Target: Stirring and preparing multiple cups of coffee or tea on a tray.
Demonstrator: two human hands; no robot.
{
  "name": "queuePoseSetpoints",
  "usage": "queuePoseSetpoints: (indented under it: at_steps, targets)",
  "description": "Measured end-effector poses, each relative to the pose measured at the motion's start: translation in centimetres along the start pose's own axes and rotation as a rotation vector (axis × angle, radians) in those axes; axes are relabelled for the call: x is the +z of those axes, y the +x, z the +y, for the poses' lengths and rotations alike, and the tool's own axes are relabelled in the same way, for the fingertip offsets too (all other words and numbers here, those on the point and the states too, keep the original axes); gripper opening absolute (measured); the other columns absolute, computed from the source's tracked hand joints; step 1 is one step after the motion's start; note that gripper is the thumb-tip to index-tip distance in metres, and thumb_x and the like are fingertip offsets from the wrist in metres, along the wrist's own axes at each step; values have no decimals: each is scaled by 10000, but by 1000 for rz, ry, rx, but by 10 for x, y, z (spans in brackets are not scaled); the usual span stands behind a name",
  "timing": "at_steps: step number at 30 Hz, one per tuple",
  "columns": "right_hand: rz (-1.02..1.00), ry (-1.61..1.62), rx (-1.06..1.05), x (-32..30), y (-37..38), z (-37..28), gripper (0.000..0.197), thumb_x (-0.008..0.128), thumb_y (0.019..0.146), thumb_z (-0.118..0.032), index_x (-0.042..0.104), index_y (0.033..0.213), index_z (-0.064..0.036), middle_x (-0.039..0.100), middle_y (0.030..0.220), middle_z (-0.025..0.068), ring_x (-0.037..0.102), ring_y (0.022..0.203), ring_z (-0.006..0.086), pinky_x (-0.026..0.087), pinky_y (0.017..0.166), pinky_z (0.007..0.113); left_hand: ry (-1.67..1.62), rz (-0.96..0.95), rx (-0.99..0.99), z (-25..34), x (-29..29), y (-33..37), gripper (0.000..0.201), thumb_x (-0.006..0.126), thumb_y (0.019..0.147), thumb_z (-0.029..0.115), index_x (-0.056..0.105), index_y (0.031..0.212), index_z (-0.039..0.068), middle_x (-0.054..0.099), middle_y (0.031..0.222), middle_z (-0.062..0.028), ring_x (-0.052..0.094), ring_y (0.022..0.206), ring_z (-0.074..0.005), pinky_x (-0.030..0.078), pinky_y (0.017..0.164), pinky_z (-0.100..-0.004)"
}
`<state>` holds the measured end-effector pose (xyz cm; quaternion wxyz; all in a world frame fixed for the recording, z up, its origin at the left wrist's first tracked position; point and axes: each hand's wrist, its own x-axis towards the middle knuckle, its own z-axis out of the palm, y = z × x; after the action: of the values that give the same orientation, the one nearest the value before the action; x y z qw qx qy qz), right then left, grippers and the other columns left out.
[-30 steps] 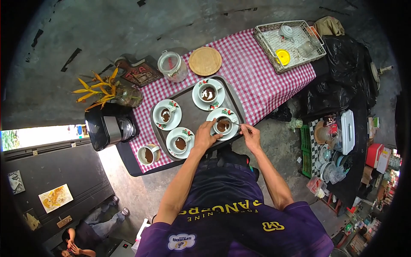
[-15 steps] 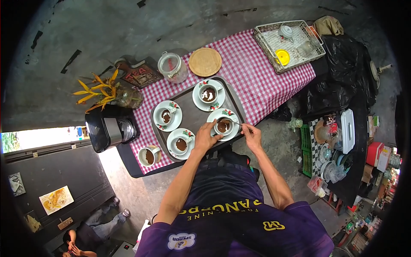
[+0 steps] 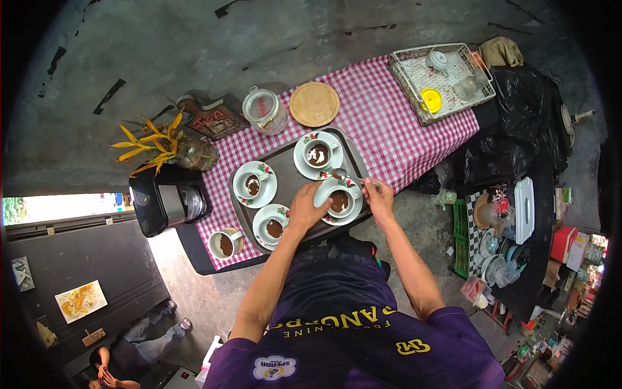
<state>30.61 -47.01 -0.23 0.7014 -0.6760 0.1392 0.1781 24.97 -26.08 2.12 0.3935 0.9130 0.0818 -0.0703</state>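
Note:
My right hand pinches the handle of a metal spoon, whose dark bowl hangs over the gap between two saucers. Below it, a white cup with dark brown contents stands on a saucer at the tray's near right. My left hand is curled against this cup's left side, thumb by the rim. Also on the dark tray are a far cup, a left cup and a near-left cup, each on a rooster-patterned saucer with brown contents showing.
A mug with brown contents sits left of the tray. Behind the tray stand a glass jar and round wooden board. A wicker basket is far right; a coffee maker and flower vase are left. Another person is lower left.
The spoon has come up out of the near-right cup, its bowl now beyond the cup's far rim. My left hand has shifted slightly left and stays beside the cup.

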Motion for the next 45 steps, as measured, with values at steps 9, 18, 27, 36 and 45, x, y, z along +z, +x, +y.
queuePoseSetpoints:
  at_steps: [9, 18, 27, 36, 45]
  targets:
    - [-79, -224, -126, 43, 54, -15, 337, 620, 929, -321, 681, 1029, -5, 621, 706, -1, 525, 626, 54, 417, 553, 224, 56, 57, -101, -13, -22, 49, 587, 681, 818, 289, 511, 1320, 36, 536, 1266, -159, 530, 1152, -345, 437, 971, -423]
    - [-88, -335, -134, 49, 64, -13, 360, 635, 921, -322, 681, 1076, -1, 649, 773, 21, 567, 703, 74, 447, 637, 223, 86, -11, -123, -22, -20, 55, 637, 672, 826, 330, 482, 1349, 19, 508, 1310, -169, 521, 1182, -349, 442, 974, -416]
    - [-100, -331, -182, 49, 65, -8, 349, 641, 916, -323, 694, 1071, -16, 643, 758, 5, 556, 697, 71, 445, 621, 230, 40, -72, -167, -19, -19, 53, 665, 661, 829, 329, 432, 1396, 66, 480, 1342, -148, 497, 1203, -339, 439, 984, -438]
    - [-68, -304, -160, 47, 61, -8, 361, 639, 918, -325, 688, 1071, -1, 640, 767, 4, 544, 682, 71, 438, 619, 227, 33, -44, -103, -17, -18, 42, 728, 675, 818, 311, 372, 1422, 40, 486, 1311, -199, 498, 1198, -363, 428, 988, -432]
    - [-17, -44, -63, 64, 8, -24, 292, 620, 934, -276, 671, 1026, -4, 609, 707, 2, 481, 608, 34, 363, 512, 204, -178, 121, -71, -13, -42, -26, 622, 665, 844, 254, 432, 1375, 29, 484, 1325, -185, 489, 1217, -341, 414, 1007, -411]
